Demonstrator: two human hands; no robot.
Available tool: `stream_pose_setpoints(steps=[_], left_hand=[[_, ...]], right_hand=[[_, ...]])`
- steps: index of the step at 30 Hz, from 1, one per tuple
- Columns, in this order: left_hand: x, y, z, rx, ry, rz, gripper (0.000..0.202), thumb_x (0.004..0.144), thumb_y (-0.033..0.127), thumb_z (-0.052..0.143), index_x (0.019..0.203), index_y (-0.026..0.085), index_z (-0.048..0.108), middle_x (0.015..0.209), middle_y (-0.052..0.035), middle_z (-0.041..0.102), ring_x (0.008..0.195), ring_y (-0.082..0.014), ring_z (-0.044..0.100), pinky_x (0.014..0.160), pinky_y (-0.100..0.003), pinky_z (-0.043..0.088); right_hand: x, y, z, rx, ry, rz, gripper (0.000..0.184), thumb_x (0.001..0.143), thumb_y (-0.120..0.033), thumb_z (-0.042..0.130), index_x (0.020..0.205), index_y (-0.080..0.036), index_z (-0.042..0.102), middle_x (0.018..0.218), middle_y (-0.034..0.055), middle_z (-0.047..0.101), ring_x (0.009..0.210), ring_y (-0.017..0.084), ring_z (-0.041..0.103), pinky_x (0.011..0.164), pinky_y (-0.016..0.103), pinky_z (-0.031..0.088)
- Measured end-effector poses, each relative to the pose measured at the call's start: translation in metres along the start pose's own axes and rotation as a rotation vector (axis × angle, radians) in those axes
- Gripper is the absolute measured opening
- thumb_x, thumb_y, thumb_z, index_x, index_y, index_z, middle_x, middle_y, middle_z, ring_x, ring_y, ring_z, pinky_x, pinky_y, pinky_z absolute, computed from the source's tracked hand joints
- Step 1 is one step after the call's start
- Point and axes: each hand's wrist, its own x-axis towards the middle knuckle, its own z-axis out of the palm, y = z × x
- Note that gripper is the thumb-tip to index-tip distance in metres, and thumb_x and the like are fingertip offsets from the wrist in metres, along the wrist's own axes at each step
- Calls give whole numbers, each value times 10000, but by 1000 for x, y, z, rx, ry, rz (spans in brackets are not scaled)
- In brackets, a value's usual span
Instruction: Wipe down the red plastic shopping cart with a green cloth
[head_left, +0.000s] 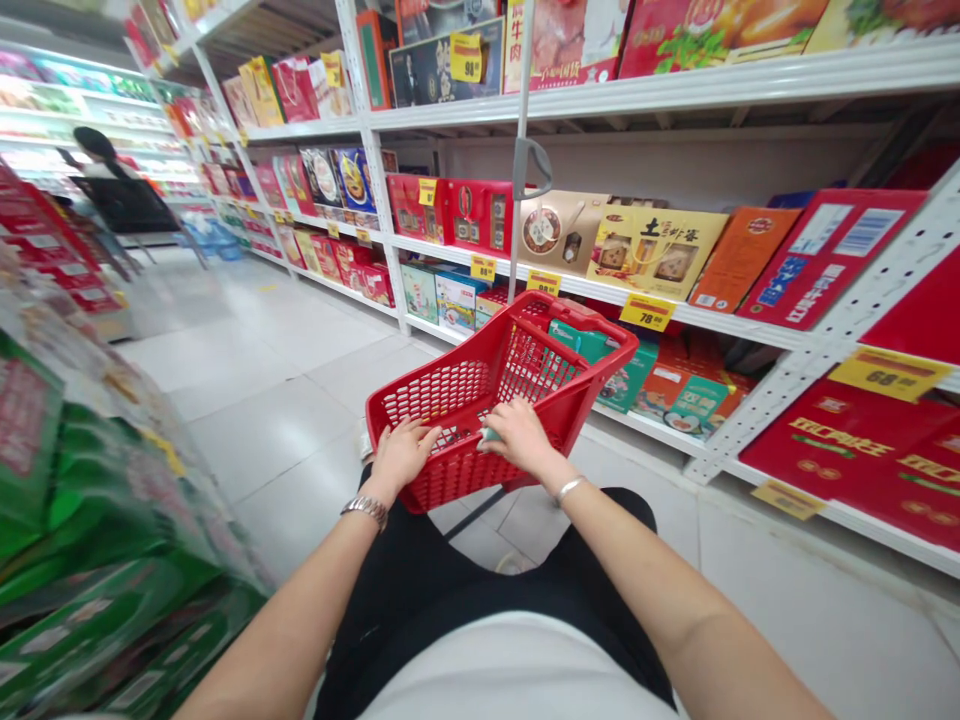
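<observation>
A red plastic mesh shopping basket (442,405) is tilted in front of my body. My left hand (401,455) grips its near rim, with a silver wristwatch (365,511) on that wrist. My right hand (519,435) is curled over the rim further along, with a silver bangle (570,489) on its wrist. A small teal item (490,433) shows just by my right fingers. A teal box (581,345) appears at the basket's far side, and I cannot tell whether it lies inside the basket or stands on the shelf behind.
White metal shelving (675,300) on the right holds red and yellow gift boxes with yellow price tags. Green packaged goods (90,500) form a blurred stack on the left. A person (120,185) stands far down the tiled aisle (277,400).
</observation>
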Motion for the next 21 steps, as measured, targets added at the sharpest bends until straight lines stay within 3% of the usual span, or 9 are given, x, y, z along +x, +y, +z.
stream_pose_setpoints(steps=[3, 5, 7, 11, 15, 19, 21], left_hand=[[3, -8, -2, 2, -13, 22, 543, 1002, 487, 285, 1178, 235, 733, 1427, -92, 623, 1411, -272, 474, 1188, -519, 332], [5, -16, -4, -2, -19, 30, 547, 989, 493, 291, 1161, 234, 741, 1414, -91, 633, 1401, -283, 485, 1180, -520, 347], [8, -25, -6, -11, -11, 43, 546, 974, 490, 296, 1128, 230, 752, 1381, -92, 658, 1377, -288, 511, 1175, -506, 361], [13, -46, -13, -47, 25, 99, 558, 945, 492, 294, 1039, 211, 767, 1280, -98, 718, 1275, -269, 600, 1151, -414, 408], [22, -60, -17, -70, 45, 153, 566, 910, 526, 303, 970, 208, 768, 1197, -93, 756, 1215, -263, 637, 1119, -384, 448], [29, -62, -18, -57, 74, 161, 525, 893, 507, 331, 938, 215, 765, 1174, -91, 765, 1192, -253, 647, 1108, -377, 450], [30, -61, -18, -37, 127, 127, 500, 907, 472, 331, 960, 215, 756, 1201, -101, 753, 1232, -271, 618, 1158, -447, 382]], right_hand=[[4, -22, 6, -41, 30, -15, 297, 878, -479, 729, 1046, -239, 676, 1019, 41, 656, 989, 227, 549, 1032, 430, 336], [2, -14, 1, -102, 36, -3, 262, 878, -440, 738, 1048, -250, 678, 1023, 36, 659, 1001, 231, 549, 1105, 477, 279], [-4, 9, -10, -169, 34, 48, 225, 875, -406, 744, 1034, -257, 687, 1027, 42, 669, 1012, 241, 549, 1136, 503, 238], [-22, 79, -48, -278, 74, 179, 233, 878, -375, 737, 1070, -252, 689, 1072, 72, 688, 1056, 275, 546, 1122, 535, 234], [-31, 140, -82, -238, 82, 219, 275, 885, -410, 727, 1115, -265, 686, 1127, 69, 700, 1072, 283, 566, 1100, 559, 243], [-22, 168, -95, -198, 28, 239, 268, 869, -412, 740, 1092, -268, 707, 1115, 74, 704, 1063, 288, 586, 1035, 509, 325], [-15, 172, -96, -187, -2, 222, 279, 852, -405, 757, 1072, -237, 719, 1079, 94, 703, 1033, 283, 597, 955, 428, 384]])
